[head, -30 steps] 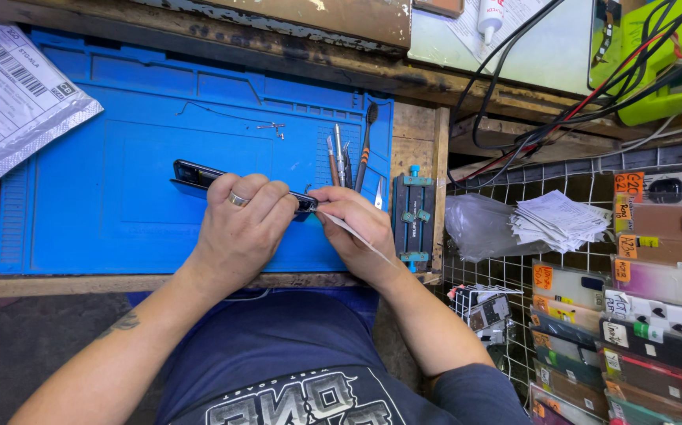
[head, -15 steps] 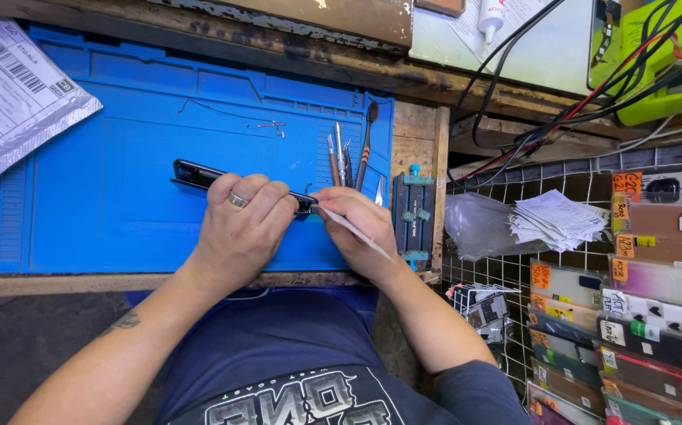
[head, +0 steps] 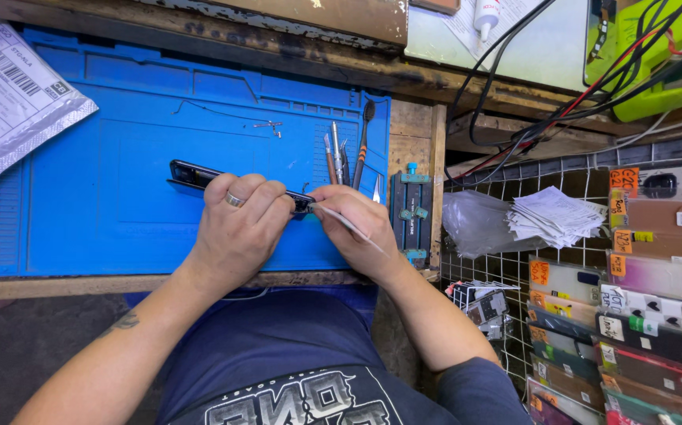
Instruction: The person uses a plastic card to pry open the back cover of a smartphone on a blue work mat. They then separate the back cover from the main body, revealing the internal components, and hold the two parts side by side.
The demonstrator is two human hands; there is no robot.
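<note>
Workbench, wooden, cluttered; wire rack of packaged phone cases at right.
Blue work mat (head: 105, 197): covers bench centre.
Dark phone (head: 199, 175): on edge at mat centre, still closed as far as visible; opening at early stage by my judgement.
Left hand (head: 238, 224): clenched over phone's right half.
Right hand (head: 356, 224): pinches thin pry tool (head: 341, 220), tip at phone's right end, just beside left fingers.
Hand tools (head: 345, 153): untouched, far side.
</note>
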